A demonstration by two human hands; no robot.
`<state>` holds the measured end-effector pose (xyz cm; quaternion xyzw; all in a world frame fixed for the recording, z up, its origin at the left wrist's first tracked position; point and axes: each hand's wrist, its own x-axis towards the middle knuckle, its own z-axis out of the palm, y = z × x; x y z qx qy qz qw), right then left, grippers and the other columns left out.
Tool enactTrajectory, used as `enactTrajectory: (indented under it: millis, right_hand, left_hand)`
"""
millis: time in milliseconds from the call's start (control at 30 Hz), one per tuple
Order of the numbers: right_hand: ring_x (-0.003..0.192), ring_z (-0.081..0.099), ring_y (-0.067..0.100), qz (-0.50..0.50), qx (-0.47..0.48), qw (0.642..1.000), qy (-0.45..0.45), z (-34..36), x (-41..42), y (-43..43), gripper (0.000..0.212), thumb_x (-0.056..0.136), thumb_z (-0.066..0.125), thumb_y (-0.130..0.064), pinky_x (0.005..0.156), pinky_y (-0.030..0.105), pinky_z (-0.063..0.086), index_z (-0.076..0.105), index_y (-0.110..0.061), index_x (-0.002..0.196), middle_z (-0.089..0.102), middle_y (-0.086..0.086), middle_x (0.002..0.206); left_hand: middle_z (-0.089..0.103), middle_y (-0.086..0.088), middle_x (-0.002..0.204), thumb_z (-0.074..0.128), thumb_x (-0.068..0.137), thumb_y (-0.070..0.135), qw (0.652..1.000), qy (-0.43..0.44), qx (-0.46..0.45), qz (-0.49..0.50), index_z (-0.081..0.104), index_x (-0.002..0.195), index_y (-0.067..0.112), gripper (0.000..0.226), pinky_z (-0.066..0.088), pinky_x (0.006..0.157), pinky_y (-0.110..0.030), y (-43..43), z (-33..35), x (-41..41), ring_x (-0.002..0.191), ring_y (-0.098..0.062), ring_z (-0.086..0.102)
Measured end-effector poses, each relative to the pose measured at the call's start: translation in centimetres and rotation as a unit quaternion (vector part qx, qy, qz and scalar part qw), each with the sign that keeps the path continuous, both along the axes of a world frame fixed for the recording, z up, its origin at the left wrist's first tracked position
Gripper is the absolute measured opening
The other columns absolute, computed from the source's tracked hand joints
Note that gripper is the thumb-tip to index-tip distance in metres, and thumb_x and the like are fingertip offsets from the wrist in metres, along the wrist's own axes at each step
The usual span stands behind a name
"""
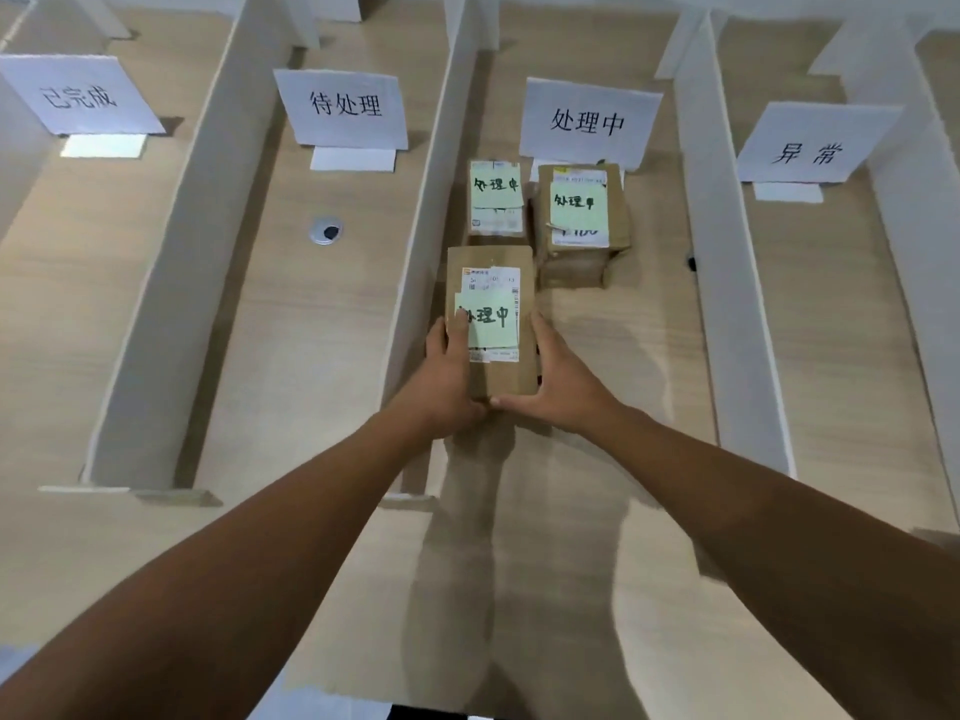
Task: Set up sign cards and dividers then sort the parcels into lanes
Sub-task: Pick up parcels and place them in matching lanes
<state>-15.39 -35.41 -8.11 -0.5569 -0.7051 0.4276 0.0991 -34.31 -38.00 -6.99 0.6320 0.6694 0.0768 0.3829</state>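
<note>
Desk (311, 330) is split into lanes by white dividers (415, 283). Both hands are in the lane under the 处理中 sign card (587, 119), which stands well beyond the fingers.

Step in hand, as I read it: seat the parcel (506, 379) in this lane.
- Left hand (447, 376) grips its left edge, thumb on top. Right hand (561, 387) brackets the right edge and near corner. Both are clamped on it.
- Can't tell whether it's flat on the desk or just off it.
- The left divider is right beside the left-hand fingers, probably light board. Keep the knuckles off it, lower or slide straight, don't shove sideways.
- Two parcels already sit just beyond the fingertips: a small one (496, 205) and a taller one (579, 215). Stop short of them, or butt up gently so they don't hit the sign.
- Let go with both hands together so it doesn't skew.

Parcel look: flat brown kraft pack, oblong, long side pointing away. White shipping label on top. Green sticky note (491, 319) over that, handwritten 处理中, matches the sign. Left thumb covers the note's first character.
</note>
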Motion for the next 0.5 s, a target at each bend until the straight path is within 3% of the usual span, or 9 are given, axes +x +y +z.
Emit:
enactTrajectory:
  millis: [167,300,500]
  right_hand:
    - [0.151,0.025,0.025,-0.017,0.013,1.0,0.006,-2.8,0.0,-0.2,0.135,0.069,0.086,-0.057,0.12,0.048,0.032,-0.006,-0.026,0.163,0.018,0.004,0.168]
    - [0.154,0.021,0.022,-0.026,-0.012,0.999,0.03,-1.9,1.1,-1.1,0.131,0.072,0.08,-0.065,0.121,0.05,0.031,-0.016,-0.042,0.158,0.012,-0.002,0.17]
    - [0.153,0.024,0.015,-0.062,0.072,0.996,0.003,4.8,6.0,-3.8,0.109,0.08,0.062,-0.075,0.121,0.047,0.031,0.001,-0.036,0.161,0.019,-0.006,0.169]
  left_hand:
    - [-0.019,-0.004,0.169,0.088,0.076,0.024,1.0,-0.001,-0.003,0.018,-0.014,0.161,0.028,0.133,0.03,0.117,-0.034,0.0,-1.8,0.1,0.155,-0.029,0.019]
    - [-0.023,0.004,0.169,0.088,0.078,0.026,1.0,0.024,0.011,0.011,-0.014,0.161,0.032,0.131,0.03,0.119,-0.039,-1.2,-0.7,-0.1,0.158,-0.025,0.008]
    - [0.001,-0.001,0.172,0.085,0.077,0.046,0.989,0.044,0.119,-0.078,0.005,0.164,0.015,0.122,0.019,0.125,-0.039,-2.2,6.1,-0.5,0.158,-0.017,0.004]
